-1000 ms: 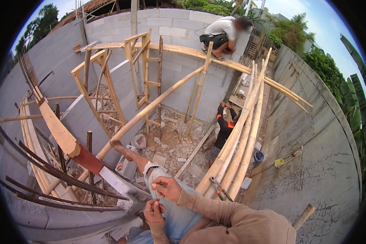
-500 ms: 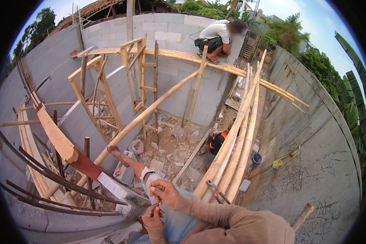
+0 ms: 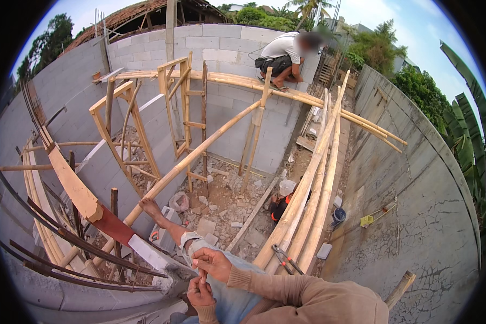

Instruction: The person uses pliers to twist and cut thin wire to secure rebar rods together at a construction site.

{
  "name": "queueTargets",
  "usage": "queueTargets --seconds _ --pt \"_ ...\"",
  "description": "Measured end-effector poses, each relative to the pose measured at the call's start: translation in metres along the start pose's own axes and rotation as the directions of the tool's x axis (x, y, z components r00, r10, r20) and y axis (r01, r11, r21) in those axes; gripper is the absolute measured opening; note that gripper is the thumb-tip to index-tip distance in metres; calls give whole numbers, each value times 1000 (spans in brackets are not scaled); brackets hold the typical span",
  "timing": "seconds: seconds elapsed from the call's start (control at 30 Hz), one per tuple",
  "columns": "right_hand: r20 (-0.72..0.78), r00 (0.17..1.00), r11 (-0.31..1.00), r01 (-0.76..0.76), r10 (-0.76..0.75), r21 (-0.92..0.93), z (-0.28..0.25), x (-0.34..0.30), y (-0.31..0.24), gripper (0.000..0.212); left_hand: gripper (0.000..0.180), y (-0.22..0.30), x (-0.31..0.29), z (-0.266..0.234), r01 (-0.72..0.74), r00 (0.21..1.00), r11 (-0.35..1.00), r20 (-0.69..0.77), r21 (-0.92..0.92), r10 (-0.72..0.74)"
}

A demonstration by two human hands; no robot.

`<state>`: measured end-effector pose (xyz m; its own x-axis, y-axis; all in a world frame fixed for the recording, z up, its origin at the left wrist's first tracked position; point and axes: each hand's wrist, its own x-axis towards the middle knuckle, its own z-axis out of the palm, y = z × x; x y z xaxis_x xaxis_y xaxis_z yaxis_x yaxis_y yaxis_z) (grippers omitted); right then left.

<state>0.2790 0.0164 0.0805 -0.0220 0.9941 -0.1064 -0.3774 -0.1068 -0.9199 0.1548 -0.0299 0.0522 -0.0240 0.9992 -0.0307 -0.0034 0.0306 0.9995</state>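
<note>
Over my lap, my right hand (image 3: 213, 264) is closed in a pinch, its fingertips just above those of my left hand (image 3: 201, 293). My left hand is closed as well, fingers curled and pointing up. Whatever lies between the fingertips is too small or hidden to make out. Beside my right forearm, pincers with red handles (image 3: 288, 260) rest on the bamboo poles (image 3: 309, 215). My bare foot (image 3: 152, 208) is braced against a slanting bamboo pole (image 3: 200, 148).
Rubble covers the ground (image 3: 227, 197) far below. Bent steel bars (image 3: 86, 243) jut in at left, near a reddish-brown board end (image 3: 113, 225). One person (image 3: 281, 54) squats on the bamboo scaffold; another (image 3: 278, 208) is below, partly hidden by poles. A cracked wall (image 3: 416, 216) stands at right.
My right hand has shifted slightly left and down, bringing the fingertips of both hands together. The person below has moved, and a white round thing now shows beside them. The pincers remain on the poles.
</note>
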Motion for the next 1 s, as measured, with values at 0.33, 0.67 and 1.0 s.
queueTargets --seconds 0.33,0.67,1.0 --pt "-24 1000 1000 6 -6 12 -4 3 7 11 20 -8 1 -3 -23 1000 998 6 61 23" --pt "-32 999 999 -34 34 13 -2 3 11 13 20 -7 2 -5 -28 1000 995 6 98 28" --pt "-79 997 998 -3 8 58 -6 2 16 17 12 -9 3 -11 11 995 1000 98 21 -13"
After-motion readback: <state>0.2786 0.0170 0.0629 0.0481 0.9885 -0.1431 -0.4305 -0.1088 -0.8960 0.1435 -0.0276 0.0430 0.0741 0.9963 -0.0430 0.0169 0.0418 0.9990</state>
